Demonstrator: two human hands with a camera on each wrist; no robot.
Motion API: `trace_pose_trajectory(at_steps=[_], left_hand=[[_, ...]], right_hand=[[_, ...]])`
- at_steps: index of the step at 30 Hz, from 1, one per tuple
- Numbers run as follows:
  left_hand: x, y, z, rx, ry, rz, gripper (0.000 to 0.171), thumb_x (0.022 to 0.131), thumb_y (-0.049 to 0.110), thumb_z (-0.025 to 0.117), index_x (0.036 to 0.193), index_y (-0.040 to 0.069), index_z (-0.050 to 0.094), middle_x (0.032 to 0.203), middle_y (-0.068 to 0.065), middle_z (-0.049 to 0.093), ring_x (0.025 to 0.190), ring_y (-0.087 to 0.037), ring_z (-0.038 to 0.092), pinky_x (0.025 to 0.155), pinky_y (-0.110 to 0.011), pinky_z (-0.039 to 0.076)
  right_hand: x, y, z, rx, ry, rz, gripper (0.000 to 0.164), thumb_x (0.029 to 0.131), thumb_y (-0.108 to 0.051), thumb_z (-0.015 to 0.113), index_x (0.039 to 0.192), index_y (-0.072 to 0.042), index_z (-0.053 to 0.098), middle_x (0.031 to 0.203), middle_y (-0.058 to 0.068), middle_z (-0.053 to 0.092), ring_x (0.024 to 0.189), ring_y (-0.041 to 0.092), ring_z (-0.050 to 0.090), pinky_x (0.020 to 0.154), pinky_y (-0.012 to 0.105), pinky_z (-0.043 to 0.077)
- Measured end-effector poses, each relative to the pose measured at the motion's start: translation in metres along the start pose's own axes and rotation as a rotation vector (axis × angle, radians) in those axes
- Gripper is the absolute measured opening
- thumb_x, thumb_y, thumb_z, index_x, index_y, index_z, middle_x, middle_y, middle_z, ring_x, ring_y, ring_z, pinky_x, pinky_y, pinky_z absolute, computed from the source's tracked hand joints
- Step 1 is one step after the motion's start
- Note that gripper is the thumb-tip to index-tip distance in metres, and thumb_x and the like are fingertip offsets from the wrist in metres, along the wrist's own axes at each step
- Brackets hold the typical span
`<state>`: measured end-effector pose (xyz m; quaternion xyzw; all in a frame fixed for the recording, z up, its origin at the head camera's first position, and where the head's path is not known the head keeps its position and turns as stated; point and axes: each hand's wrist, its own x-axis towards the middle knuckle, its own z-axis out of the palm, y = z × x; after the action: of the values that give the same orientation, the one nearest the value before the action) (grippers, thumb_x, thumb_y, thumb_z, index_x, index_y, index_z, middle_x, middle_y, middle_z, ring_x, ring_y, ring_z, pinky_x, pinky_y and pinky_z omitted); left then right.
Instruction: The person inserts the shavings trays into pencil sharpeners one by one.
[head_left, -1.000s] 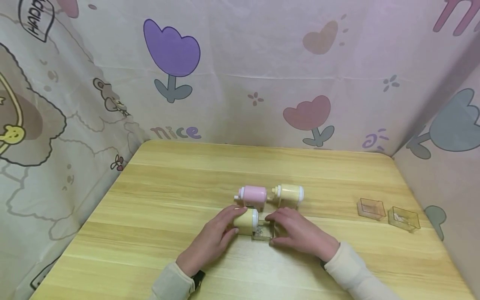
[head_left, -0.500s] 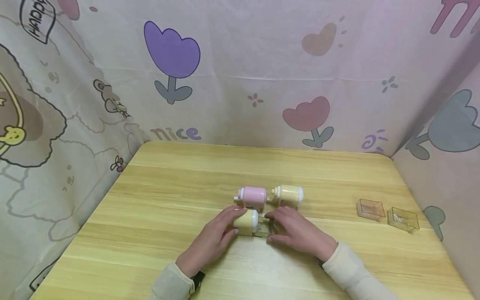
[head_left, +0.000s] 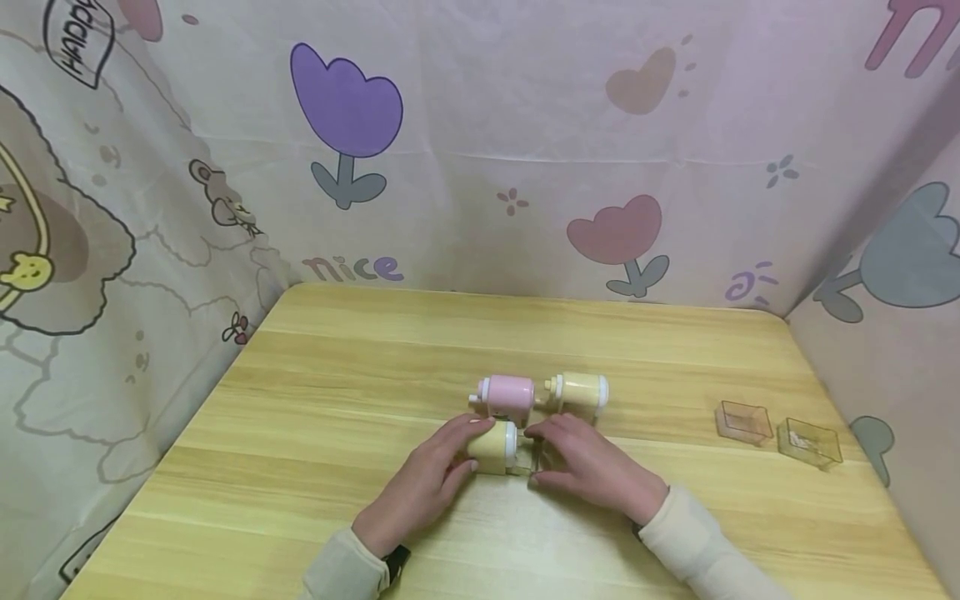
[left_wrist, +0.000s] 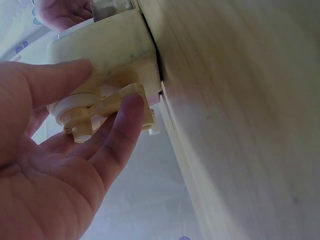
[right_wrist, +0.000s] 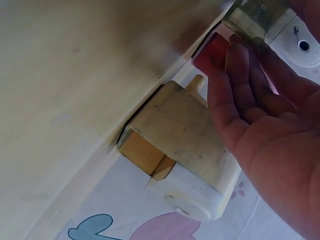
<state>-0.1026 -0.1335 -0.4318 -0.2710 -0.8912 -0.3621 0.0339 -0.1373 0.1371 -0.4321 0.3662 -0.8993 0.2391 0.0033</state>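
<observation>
Yellow crank sharpener (head_left: 489,448), a smooth, rounded plastic barrel with a white end ring (head_left: 511,445), sits at mid-table, on the near side of a glossy pink sharpener (head_left: 512,392). Thumb and fingers of the left hand (head_left: 426,477) grip its body, one fingertip touching the angular crank (left_wrist: 117,102). On the right, the right hand (head_left: 596,467) pinches a see-through, boxy drawer (right_wrist: 256,21) projecting partway from the base. Another yellow sharpener (head_left: 582,390) stands far right of these. Two thin-walled translucent trays, one pinkish (head_left: 742,422), one yellowish (head_left: 810,443), lie farther right on the wood-grained table (head_left: 360,358).
</observation>
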Motion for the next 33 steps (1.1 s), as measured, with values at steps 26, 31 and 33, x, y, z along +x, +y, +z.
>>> trace_pose_trajectory(at_steps=[26, 31, 33], left_hand=[[0.0, 0.001, 0.0, -0.012, -0.006, 0.004, 0.059, 0.094, 0.016, 0.058, 0.146, 0.033, 0.035, 0.148, -0.001, 0.041, 0.126, -0.016, 0.047, 0.099, -0.034, 0.042], [0.001, 0.002, 0.0, -0.009, 0.003, 0.007, 0.059, 0.093, 0.014, 0.059, 0.146, 0.032, 0.036, 0.148, -0.001, 0.04, 0.124, -0.016, 0.049, 0.098, -0.033, 0.043], [0.001, 0.002, 0.0, -0.008, 0.006, 0.011, 0.059, 0.093, 0.014, 0.059, 0.145, 0.031, 0.037, 0.148, -0.001, 0.04, 0.125, -0.017, 0.048, 0.098, -0.033, 0.042]], right_hand=[[0.015, -0.007, 0.008, 0.052, 0.001, -0.028, 0.064, 0.077, -0.035, 0.077, 0.128, -0.007, 0.054, 0.123, 0.007, 0.058, 0.111, 0.018, 0.052, 0.096, 0.035, 0.044], [0.019, -0.006, 0.009, 0.079, 0.0, -0.042, 0.071, 0.074, -0.034, 0.079, 0.133, -0.007, 0.05, 0.127, 0.007, 0.057, 0.117, 0.019, 0.052, 0.101, 0.035, 0.04], [0.021, -0.006, 0.009, 0.085, -0.003, -0.038, 0.071, 0.073, -0.033, 0.08, 0.132, -0.008, 0.051, 0.127, 0.006, 0.058, 0.117, 0.018, 0.052, 0.101, 0.035, 0.04]])
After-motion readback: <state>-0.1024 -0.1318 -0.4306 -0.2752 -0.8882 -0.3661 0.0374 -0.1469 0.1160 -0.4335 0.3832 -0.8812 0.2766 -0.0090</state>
